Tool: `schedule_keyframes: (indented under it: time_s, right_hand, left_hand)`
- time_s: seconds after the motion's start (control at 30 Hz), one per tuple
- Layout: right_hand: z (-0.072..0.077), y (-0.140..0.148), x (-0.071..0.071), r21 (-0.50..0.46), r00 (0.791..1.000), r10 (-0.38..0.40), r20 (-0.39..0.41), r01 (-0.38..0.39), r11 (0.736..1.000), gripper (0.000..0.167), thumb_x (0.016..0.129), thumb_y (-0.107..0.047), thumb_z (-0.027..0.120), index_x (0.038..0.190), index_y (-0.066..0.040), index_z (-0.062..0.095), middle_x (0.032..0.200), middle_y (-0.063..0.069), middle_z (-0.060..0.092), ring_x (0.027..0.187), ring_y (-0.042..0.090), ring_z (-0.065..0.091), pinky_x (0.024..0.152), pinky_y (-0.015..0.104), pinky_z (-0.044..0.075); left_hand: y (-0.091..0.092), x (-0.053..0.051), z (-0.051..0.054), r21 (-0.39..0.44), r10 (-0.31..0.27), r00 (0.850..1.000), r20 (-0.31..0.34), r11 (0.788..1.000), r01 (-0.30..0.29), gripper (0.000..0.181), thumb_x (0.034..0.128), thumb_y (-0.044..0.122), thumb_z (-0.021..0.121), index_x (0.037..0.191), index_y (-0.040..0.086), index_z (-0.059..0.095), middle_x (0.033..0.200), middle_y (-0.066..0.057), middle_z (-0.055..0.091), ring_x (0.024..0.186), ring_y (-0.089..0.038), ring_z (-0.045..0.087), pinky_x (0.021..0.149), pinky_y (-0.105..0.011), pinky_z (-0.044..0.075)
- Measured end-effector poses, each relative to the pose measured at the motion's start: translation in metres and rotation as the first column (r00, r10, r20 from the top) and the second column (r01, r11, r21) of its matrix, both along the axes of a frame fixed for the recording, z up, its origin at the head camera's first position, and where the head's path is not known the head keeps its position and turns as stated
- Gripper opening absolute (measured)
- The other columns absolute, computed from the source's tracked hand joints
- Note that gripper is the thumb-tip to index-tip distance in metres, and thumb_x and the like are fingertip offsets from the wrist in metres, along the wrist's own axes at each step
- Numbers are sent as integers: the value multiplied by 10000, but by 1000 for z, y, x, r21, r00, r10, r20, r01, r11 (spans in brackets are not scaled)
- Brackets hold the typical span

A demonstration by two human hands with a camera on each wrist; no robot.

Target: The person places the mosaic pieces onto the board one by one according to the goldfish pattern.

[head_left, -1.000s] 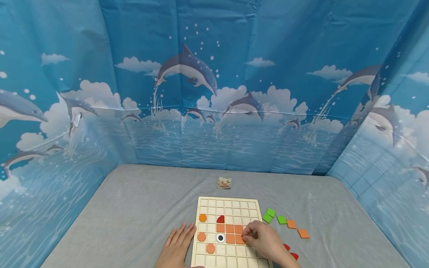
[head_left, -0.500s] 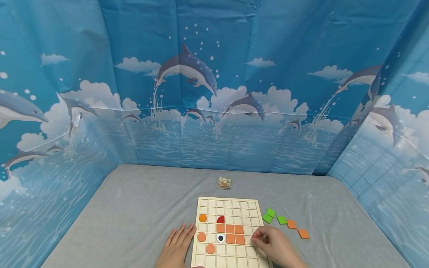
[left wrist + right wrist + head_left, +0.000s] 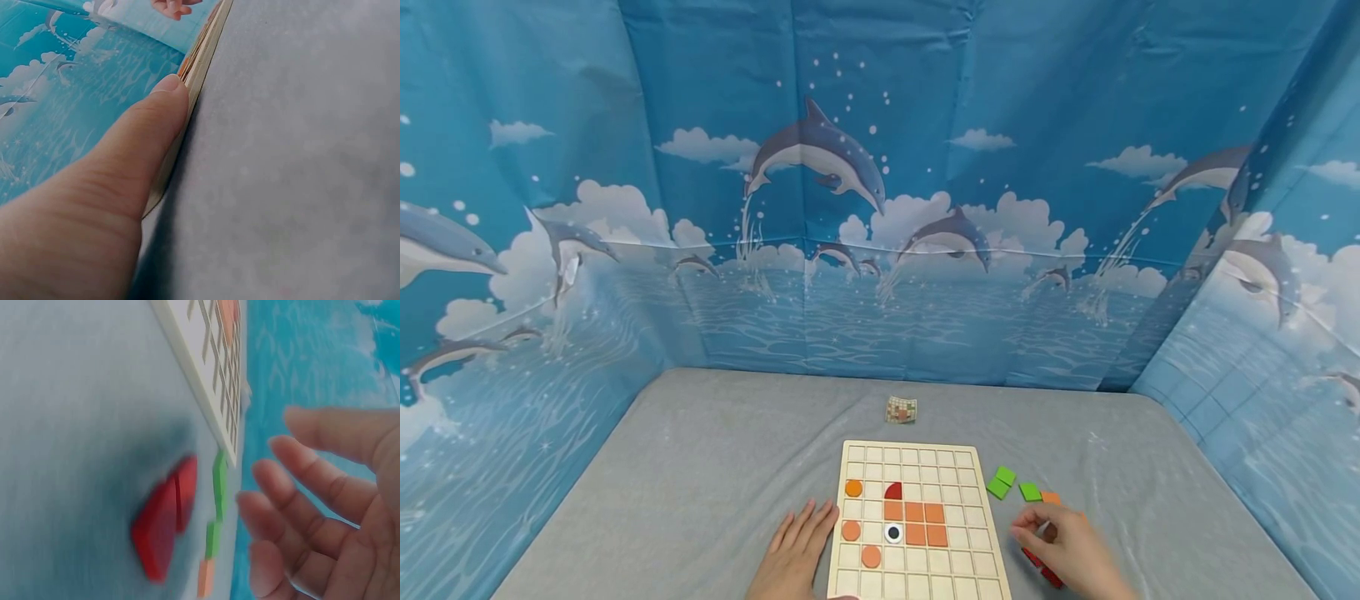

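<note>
A cream grid board (image 3: 936,457) lies on the grey cloth. Several orange squares (image 3: 914,512), a red quarter-circle piece (image 3: 893,491), orange discs (image 3: 851,530) and a white-ringed black eye piece (image 3: 893,532) sit in its cells. My left hand (image 3: 796,550) rests flat at the board's left edge, its thumb (image 3: 140,131) against the near edge. Right of the board, my right hand (image 3: 1063,546) hovers over the red pieces (image 3: 1051,577). In the right wrist view its loosely bent fingers hold nothing, apart from the two red pieces (image 3: 156,528).
Green squares (image 3: 1002,482) lie beyond the board's right edge, with an orange square (image 3: 1050,497) near them, partly behind my right hand. A small pattern card (image 3: 901,410) lies behind the board. A dolphin-print curtain (image 3: 880,317) encloses the table's back and sides.
My right hand has left the orange square at the right end of the lower row and moved right, off the board, to the red pieces. My left hand stays put.
</note>
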State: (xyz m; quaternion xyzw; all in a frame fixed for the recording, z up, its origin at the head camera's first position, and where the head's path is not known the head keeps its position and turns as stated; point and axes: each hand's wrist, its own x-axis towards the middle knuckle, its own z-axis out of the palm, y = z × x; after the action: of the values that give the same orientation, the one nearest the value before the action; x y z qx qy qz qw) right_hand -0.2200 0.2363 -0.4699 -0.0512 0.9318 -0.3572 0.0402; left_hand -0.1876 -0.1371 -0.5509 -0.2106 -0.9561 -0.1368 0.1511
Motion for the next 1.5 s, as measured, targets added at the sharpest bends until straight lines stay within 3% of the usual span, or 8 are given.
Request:
schedule_keyframes:
  time_s: [0.17, 0.33, 0.73, 1.13, 1.37, 1.5]
  right_hand:
    - [1, 13, -1, 80, 998, -37, 54, 33, 996, 211, 766, -282, 794, 875, -158, 662, 795, -52, 559, 629, 138, 483, 547, 266, 419]
    - [-3, 20, 1, 125, 995, -33, 96, 21, 992, 298, 713, -326, 829, 863, -162, 630, 796, -31, 510, 620, 151, 459, 537, 276, 390]
    - [-15, 20, -3, 226, 985, -59, 160, 21, 974, 266, 712, -284, 830, 821, -172, 614, 716, -30, 498, 632, 151, 454, 570, 307, 386]
    - [-15, 15, -8, 298, 983, -39, 181, -17, 954, 278, 728, -270, 822, 799, -168, 573, 684, -39, 502, 604, 152, 457, 548, 316, 385]
    - [-17, 13, -6, 270, 984, -21, 176, -28, 962, 270, 750, -200, 804, 812, -179, 543, 663, -27, 497, 576, 164, 454, 529, 315, 369]
    - [-17, 11, -3, 233, 987, -13, 160, -24, 972, 227, 768, -142, 783, 807, -186, 563, 632, -12, 494, 553, 169, 446, 523, 307, 354]
  left_hand:
    - [0, 0, 3, 7, 5, 998, 68, 1000, -6, 1017, 745, 818, 464, 1441, 78, 401, 1449, -39, 413, 1330, -277, 339, 1045, -188, -120]
    - [0, 0, 6, 19, 13, 988, 153, 1000, -17, 1047, 733, 827, 464, 1455, 74, 380, 1469, -36, 384, 1356, -271, 295, 1034, -180, -133]
    - [-2, -1, -2, 12, -18, 1000, 10, 1000, 18, 974, 770, 793, 469, 1436, 85, 405, 1439, -44, 427, 1319, -281, 358, 1053, -187, -108]
    - [-4, -1, -2, -19, -25, 999, -22, 1000, 24, 1028, 744, 832, 439, 1427, 64, 412, 1421, -57, 440, 1304, -287, 377, 1047, -220, -68]
    - [-6, -3, -2, -17, -43, 999, -10, 999, 43, 1092, 698, 866, 438, 1429, 56, 397, 1425, -69, 431, 1303, -301, 371, 1047, -193, -109]
    - [-7, -5, -3, -14, -51, 998, -41, 999, 51, 1103, 689, 875, 432, 1426, 54, 404, 1421, -73, 436, 1296, -310, 377, 1052, -198, -99]
